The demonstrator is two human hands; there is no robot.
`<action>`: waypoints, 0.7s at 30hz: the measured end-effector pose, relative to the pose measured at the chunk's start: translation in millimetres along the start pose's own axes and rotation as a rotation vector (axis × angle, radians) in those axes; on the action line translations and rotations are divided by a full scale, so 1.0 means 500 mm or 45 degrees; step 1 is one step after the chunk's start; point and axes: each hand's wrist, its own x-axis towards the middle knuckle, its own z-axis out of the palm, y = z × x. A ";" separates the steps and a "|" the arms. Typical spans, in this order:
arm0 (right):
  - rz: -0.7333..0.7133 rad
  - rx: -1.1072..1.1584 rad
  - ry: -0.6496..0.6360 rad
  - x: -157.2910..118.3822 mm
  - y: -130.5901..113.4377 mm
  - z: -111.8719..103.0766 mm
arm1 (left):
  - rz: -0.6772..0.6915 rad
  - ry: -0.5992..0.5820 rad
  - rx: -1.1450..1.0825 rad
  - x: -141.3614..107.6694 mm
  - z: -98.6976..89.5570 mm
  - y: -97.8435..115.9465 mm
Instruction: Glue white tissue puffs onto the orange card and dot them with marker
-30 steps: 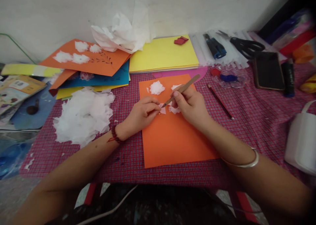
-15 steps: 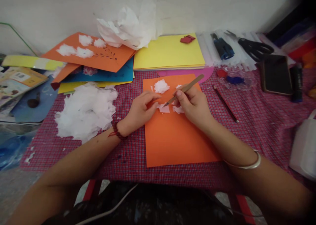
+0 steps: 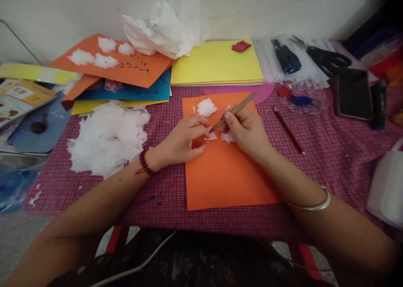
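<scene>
My right hand (image 3: 247,129) is closed around a slim brown stick (image 3: 242,104), whose dark tip points down at small white paper pieces (image 3: 211,136) on an orange sheet (image 3: 226,173). Beside the tip rests my left hand (image 3: 185,140), its thumb apart from its fingers and its fingertips over the pieces; nothing is visibly held in it. A fluffy white paper tuft (image 3: 206,107) sits near the sheet's top left corner. More white scraps lie partly behind my right hand.
Left of the sheet is a large white paper heap (image 3: 108,140). Behind stand yellow sheets (image 3: 217,64) and a decorated orange card (image 3: 126,68). To the right lie a red pencil (image 3: 289,130), scissors (image 3: 329,60) and a phone (image 3: 354,94).
My left hand's fingers have shifted right toward the stick's tip, and its thumb has moved down, away from the fingers. The stick stays in my right hand.
</scene>
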 end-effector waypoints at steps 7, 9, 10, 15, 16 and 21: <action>0.040 0.058 0.093 -0.002 -0.014 -0.006 | 0.014 0.079 0.202 0.009 0.005 -0.004; 0.021 0.059 0.105 -0.001 -0.013 -0.011 | 0.001 0.094 0.219 0.013 0.006 -0.004; 0.003 0.063 0.117 -0.001 -0.013 -0.014 | -0.018 0.098 0.221 0.015 0.006 -0.004; -0.082 0.146 0.212 -0.005 -0.013 -0.029 | -0.182 0.154 0.183 0.021 0.014 -0.005; -0.077 0.153 0.206 -0.006 -0.013 -0.030 | -0.205 0.155 0.179 0.022 0.016 -0.006; -0.092 0.089 0.131 -0.010 -0.007 -0.023 | -0.254 0.177 0.172 0.024 0.022 -0.014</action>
